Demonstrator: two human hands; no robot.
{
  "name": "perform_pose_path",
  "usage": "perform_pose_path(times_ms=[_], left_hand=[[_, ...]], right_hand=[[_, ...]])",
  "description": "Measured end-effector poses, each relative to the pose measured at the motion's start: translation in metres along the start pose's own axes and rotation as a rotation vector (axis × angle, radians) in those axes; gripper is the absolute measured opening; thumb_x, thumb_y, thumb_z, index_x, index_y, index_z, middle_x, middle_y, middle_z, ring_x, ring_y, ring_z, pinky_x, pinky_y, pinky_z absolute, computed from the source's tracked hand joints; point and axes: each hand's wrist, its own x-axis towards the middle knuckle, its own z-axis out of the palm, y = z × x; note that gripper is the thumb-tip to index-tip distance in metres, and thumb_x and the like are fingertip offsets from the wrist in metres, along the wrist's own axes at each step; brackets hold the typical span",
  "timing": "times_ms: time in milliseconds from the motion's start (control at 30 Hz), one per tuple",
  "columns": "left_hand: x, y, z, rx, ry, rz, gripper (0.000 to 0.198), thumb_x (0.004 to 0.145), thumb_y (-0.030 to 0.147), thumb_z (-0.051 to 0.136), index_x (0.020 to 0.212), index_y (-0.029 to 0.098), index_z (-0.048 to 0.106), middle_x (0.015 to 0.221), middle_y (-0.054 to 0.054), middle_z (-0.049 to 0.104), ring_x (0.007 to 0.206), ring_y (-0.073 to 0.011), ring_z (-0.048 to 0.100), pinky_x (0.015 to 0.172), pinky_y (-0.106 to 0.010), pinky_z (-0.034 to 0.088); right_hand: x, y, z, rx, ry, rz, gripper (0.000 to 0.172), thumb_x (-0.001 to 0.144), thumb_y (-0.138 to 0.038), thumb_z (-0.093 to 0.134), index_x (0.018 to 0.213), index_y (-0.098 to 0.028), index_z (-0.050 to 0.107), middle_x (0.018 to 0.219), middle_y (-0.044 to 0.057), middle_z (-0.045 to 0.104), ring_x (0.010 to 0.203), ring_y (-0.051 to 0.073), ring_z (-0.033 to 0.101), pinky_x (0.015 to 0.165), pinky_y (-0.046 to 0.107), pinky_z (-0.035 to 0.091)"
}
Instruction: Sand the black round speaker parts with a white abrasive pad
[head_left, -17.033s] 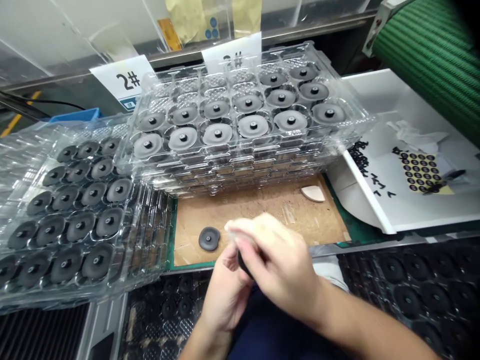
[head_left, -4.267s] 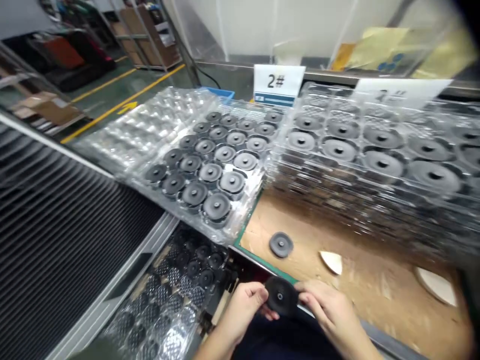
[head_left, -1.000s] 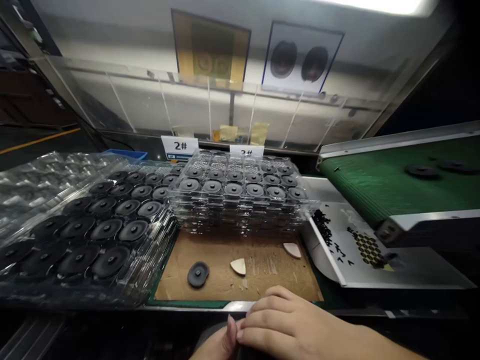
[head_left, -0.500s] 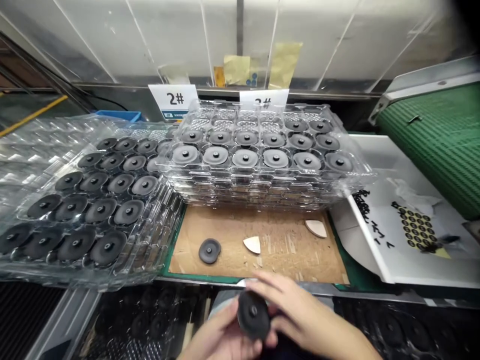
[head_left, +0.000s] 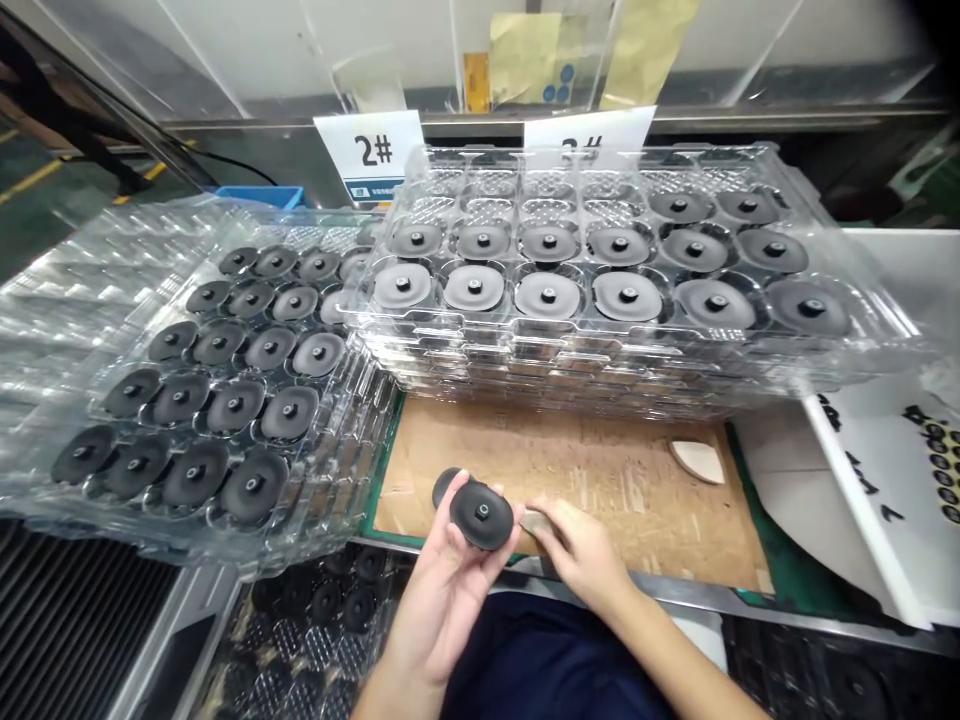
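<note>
My left hand [head_left: 448, 590] is closed on a black round disc [head_left: 481, 515] with a small centre hub, held by its rim just above the near edge of the brown board [head_left: 600, 470]. A second black disc [head_left: 442, 484] lies on the board, partly hidden behind the held one. My right hand [head_left: 579, 548] rests on the board to the right of the disc, fingertips pinched on a small white wedge-shaped piece [head_left: 534, 520]. Another white wedge [head_left: 697, 460] lies farther right on the board.
A stack of clear blister trays [head_left: 637, 345] with grey discs stands behind the board. Another tray stack [head_left: 337, 470] full of black discs sits at the left. A white tray [head_left: 862, 480] with small black parts is at the right. A "2#" sign [head_left: 373, 150] stands behind.
My right hand has let go of the black disc and moved onto the white wedge on the board. My left hand now holds the disc alone, higher and over the board's edge.
</note>
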Motion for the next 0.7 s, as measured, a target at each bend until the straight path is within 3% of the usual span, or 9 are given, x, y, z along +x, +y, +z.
perform_pose_path(times_ms=[167,267,367,467,500,600,633,700], left_hand=[[0.011,-0.001,0.008,0.1,-0.006,0.028,0.052,0.072,0.026,0.072,0.121,0.023,0.056,0.125,-0.009,0.061,0.114,-0.0233,0.056,0.095,-0.032,0.046],[0.016,-0.004,0.019,0.151,-0.068,0.003,0.052,0.068,0.025,0.076,0.117,0.023,0.059,0.119,-0.008,0.064,0.106,-0.0206,0.06,0.087,-0.026,0.049],[0.015,-0.007,0.027,0.172,-0.097,-0.041,0.049,0.069,0.025,0.075,0.115,0.024,0.061,0.118,-0.008,0.065,0.103,-0.0201,0.061,0.084,-0.024,0.05],[0.01,-0.011,0.031,0.189,-0.04,-0.03,0.05,0.064,0.027,0.078,0.111,0.025,0.063,0.11,-0.004,0.068,0.093,-0.0174,0.064,0.078,-0.021,0.052],[0.009,-0.012,0.032,0.199,-0.028,-0.029,0.049,0.062,0.028,0.079,0.109,0.025,0.065,0.102,-0.004,0.07,0.088,-0.0169,0.065,0.077,-0.021,0.052],[0.007,-0.015,0.034,0.223,-0.058,-0.041,0.048,0.06,0.029,0.08,0.106,0.021,0.067,0.089,-0.005,0.071,0.088,-0.0192,0.065,0.081,-0.025,0.051],[0.007,-0.015,0.035,0.228,-0.07,-0.044,0.05,0.059,0.028,0.081,0.107,0.021,0.066,0.093,-0.006,0.071,0.092,-0.0206,0.065,0.083,-0.026,0.051],[0.007,-0.014,0.037,0.233,-0.067,-0.051,0.056,0.056,0.025,0.083,0.11,0.023,0.065,0.105,-0.006,0.07,0.1,-0.0215,0.063,0.085,-0.024,0.05]], right_hand=[[0.011,-0.038,-0.049,0.078,0.129,0.061,0.022,0.09,-0.026,0.05,0.108,-0.019,0.058,0.091,0.005,0.067,0.071,0.014,0.063,0.059,0.024,0.051],[0.02,-0.079,-0.065,0.187,0.233,-0.053,0.02,0.09,-0.024,0.049,0.109,-0.019,0.056,0.096,0.006,0.064,0.078,0.015,0.061,0.066,0.024,0.051],[0.022,-0.107,-0.072,0.227,0.11,-0.213,0.021,0.089,-0.014,0.046,0.108,-0.018,0.056,0.094,0.006,0.064,0.084,0.015,0.061,0.074,0.025,0.05],[0.022,-0.114,-0.077,0.188,-0.104,-0.187,0.021,0.088,-0.009,0.046,0.101,-0.019,0.06,0.083,0.002,0.062,0.073,0.011,0.059,0.066,0.021,0.048],[0.022,-0.113,-0.077,0.172,-0.088,-0.181,0.02,0.088,-0.01,0.046,0.099,-0.018,0.06,0.082,0.002,0.062,0.072,0.011,0.059,0.065,0.021,0.047],[0.019,-0.109,-0.078,0.158,0.137,-0.238,0.023,0.089,-0.011,0.044,0.107,-0.014,0.058,0.091,0.007,0.063,0.083,0.016,0.06,0.075,0.026,0.048],[0.016,-0.109,-0.079,0.177,0.154,-0.258,0.024,0.089,-0.011,0.043,0.109,-0.013,0.057,0.093,0.008,0.063,0.085,0.016,0.06,0.076,0.026,0.048],[0.009,-0.108,-0.082,0.223,0.056,-0.264,0.025,0.088,-0.009,0.044,0.107,-0.014,0.058,0.091,0.007,0.064,0.082,0.014,0.06,0.074,0.023,0.049]])
